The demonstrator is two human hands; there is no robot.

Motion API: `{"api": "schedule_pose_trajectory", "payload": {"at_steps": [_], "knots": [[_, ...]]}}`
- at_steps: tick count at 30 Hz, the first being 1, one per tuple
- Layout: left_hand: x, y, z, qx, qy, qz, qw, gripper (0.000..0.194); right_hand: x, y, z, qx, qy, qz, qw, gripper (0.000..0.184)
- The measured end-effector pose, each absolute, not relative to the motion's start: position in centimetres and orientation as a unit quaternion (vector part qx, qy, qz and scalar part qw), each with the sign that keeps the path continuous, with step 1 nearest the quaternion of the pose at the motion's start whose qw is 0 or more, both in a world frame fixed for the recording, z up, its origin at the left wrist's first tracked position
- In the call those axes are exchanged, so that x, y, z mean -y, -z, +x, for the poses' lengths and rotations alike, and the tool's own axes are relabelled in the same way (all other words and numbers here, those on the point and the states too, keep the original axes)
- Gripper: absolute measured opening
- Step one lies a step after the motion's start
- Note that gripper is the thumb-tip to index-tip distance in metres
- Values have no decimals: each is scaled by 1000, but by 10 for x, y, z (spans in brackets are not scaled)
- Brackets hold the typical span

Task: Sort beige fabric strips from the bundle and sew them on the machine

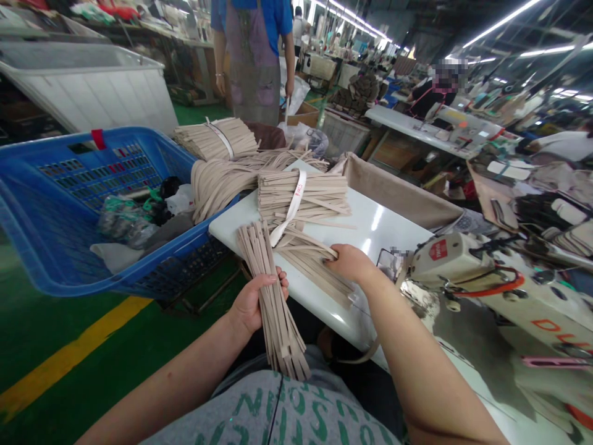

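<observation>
My left hand [259,298] is wrapped round a bundle of beige fabric strips [277,327], which hangs over the table's near edge toward my lap. On the white sewing table [370,216] my right hand [349,262] pinches the end of some loose beige strips [310,259]. Just beyond lies a thick stack of strips [308,191] with a white paper band [295,204] across it, marked in red. More strips [222,185] drape from the table toward the blue basket, and a tied bundle [217,139] rests behind them.
A blue plastic basket [139,278] with bagged items stands at the left. On the right sits a sewing machine [500,284]. Behind the table are a fabric-lined bin [393,191] and a person in an apron [254,62]. A white tub [92,86] stands at the back left.
</observation>
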State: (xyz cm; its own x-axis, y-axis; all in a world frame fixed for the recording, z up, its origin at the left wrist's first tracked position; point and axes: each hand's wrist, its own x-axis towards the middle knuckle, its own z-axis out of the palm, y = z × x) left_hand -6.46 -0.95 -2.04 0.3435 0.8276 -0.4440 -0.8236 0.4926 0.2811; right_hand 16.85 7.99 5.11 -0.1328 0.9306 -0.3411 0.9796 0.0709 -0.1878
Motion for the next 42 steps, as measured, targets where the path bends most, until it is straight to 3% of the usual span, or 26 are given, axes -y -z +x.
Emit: {"api": "schedule_pose_trajectory", "payload": {"at_steps": [17,25,35,42], "knots": [[10,20,-64,-274,-509,12,816,25,-75,-57,164,-736,155,655,74,25],[10,18,-64,-278,-504,0,818,27,-75,-48,161,-727,205,648,96,33],[11,19,-63,-284,-509,5,813,25,-64,-44,152,-761,118,628,114,32],[10,20,-64,-282,-509,6,813,24,-60,-45,152,-760,130,627,110,31]]}}
